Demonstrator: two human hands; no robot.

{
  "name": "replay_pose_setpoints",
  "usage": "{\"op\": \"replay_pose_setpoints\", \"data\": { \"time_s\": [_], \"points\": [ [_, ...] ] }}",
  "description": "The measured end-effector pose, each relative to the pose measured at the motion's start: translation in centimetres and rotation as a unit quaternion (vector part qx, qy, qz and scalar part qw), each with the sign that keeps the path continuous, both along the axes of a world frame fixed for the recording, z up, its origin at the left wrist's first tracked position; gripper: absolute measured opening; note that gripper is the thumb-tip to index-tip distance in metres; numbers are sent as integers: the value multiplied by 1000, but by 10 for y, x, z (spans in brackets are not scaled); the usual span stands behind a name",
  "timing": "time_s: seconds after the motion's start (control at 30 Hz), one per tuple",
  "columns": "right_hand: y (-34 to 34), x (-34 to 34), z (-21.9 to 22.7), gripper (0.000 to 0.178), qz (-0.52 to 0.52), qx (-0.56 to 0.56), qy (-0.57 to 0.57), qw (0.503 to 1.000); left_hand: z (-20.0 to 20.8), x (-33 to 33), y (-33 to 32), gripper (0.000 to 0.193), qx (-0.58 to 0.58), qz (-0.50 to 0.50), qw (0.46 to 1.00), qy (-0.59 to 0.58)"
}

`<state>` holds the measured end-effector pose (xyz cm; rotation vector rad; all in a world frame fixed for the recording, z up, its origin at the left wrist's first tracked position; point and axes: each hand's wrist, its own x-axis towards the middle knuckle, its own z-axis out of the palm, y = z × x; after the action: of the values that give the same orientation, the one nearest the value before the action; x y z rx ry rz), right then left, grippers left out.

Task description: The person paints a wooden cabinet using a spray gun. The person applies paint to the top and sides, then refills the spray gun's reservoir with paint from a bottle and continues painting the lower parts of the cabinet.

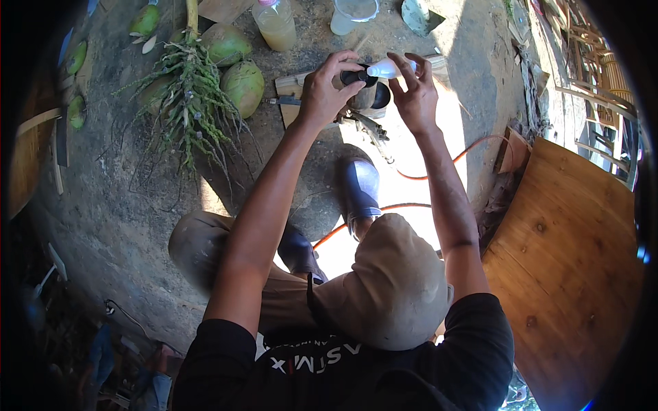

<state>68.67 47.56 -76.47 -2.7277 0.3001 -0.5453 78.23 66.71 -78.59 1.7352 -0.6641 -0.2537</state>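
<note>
My left hand is closed, thumb and fingers pinching a small dark, rounded piece whose exact kind I cannot make out. Between the fingers of my right hand is a small white bottle, tilted sideways with its narrow end toward the dark piece. Whether the two touch is unclear. Just below them sits a brownish rounded object with a dark opening, partly covered by my hands. Under these lies a wooden board, with a dark-handled tool at its left.
Green coconuts and a green branching stalk lie at the left. Along the far side stand a bottle of cloudy liquid and a clear plastic tub. An orange cord crosses the floor by my shoes. A large wooden panel leans right.
</note>
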Motion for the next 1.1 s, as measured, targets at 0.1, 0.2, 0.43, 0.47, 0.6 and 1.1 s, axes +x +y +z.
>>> {"op": "replay_pose_setpoints", "data": {
  "time_s": [0.1, 0.2, 0.43, 0.47, 0.6, 1.1],
  "points": [
    [-3, -1, -9, 55, -23, 54, 11, 998, -4, 10, 1, 58, 75, -31, 985, -153],
    [-5, -3, -12, 55, -40, 72, 22, 996, -9, 21, -3, 65, 158, -62, 937, -306],
    [-6, -10, -20, 54, -43, 54, 8, 998, -14, 33, -10, 66, 185, -107, 887, -409],
    [-5, -11, -20, 54, -47, 51, 15, 998, -13, 34, -11, 65, 187, -110, 884, -413],
    [-6, -11, -22, 56, -48, 28, 24, 998, -13, 35, -9, 62, 163, -108, 898, -393],
    [-6, -1, -10, 58, -20, -54, -2, 998, -10, 16, -10, 39, 33, -59, 998, 16]
  ]
}}
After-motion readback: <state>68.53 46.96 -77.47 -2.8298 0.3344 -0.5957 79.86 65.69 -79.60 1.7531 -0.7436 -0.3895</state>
